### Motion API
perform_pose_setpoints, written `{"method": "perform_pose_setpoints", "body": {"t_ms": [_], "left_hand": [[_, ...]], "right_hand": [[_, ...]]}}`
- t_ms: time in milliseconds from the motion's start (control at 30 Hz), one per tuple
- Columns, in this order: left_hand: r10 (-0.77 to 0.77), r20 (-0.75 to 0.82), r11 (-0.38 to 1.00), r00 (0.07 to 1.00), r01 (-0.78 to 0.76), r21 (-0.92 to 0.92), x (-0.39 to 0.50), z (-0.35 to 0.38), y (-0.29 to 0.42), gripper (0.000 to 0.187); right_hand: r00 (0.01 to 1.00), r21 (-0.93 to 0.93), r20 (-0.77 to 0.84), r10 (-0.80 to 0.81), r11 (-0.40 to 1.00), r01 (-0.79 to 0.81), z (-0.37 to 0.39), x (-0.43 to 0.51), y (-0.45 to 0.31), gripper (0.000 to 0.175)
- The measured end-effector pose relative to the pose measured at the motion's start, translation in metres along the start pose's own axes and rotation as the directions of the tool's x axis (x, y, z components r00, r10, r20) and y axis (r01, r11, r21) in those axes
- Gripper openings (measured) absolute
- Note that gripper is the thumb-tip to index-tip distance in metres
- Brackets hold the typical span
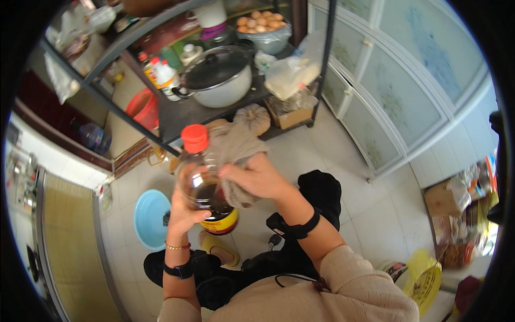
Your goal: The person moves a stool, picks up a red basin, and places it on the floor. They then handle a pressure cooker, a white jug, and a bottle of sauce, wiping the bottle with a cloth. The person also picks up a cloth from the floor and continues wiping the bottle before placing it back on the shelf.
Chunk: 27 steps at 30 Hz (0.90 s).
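Note:
A large clear plastic bottle (pixel 197 181) with a red cap (pixel 194 137) is held up before me, partly filled with dark liquid. A yellow and red label bearing writing wraps its lower part. My left hand (pixel 183 211) grips the bottle from the left side, its thumb across the front. In my right hand (pixel 257 177) is a greyish-brown cloth (pixel 237 147), bunched up and lying against the bottle's right side. The cloth hides part of that side.
Ahead stands a dark metal shelf with a lidded pot (pixel 221 80), a bowl of eggs (pixel 263 34), bottles (pixel 163 74) and a pumpkin (pixel 252 118). On the floor at left is a light blue basin (pixel 149 217). White cabinets (pixel 386 92) line the right. A yellow-lined bin (pixel 426 281) stands behind at right.

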<state>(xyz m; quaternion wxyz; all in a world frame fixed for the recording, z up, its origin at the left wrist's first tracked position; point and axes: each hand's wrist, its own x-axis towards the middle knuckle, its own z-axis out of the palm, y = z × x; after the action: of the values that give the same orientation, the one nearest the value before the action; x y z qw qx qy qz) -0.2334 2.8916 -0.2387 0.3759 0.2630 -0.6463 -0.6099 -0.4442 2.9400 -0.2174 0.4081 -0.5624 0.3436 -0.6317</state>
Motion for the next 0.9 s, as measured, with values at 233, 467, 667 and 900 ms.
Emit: {"method": "perform_pose_setpoints", "body": {"t_ms": [233,467,667,900], "left_hand": [[0.222,-0.19,0.917,0.956,-0.139,0.373,-0.003,0.0,-0.005,0.109],[0.307,-0.334,0.952,0.891,-0.294,0.091,0.007,0.003,-0.005,0.105],[0.429,-0.112,0.864,0.897,-0.37,0.342,-0.002,-0.006,-0.003,0.098],[0.544,0.061,0.695,0.837,-0.49,0.527,0.022,0.046,0.063,0.118]], "right_hand": [[0.998,-0.014,0.048,0.03,0.999,-0.029,0.015,0.002,0.003,0.034],[0.972,-0.254,0.114,0.207,0.952,-0.173,0.018,0.0,0.058,0.055],[1.0,-0.21,-0.002,0.012,0.978,-0.013,0.002,-0.003,0.017,0.037],[0.861,-0.159,-0.441,-0.255,0.966,0.205,-0.031,0.005,-0.055,0.023]]}}
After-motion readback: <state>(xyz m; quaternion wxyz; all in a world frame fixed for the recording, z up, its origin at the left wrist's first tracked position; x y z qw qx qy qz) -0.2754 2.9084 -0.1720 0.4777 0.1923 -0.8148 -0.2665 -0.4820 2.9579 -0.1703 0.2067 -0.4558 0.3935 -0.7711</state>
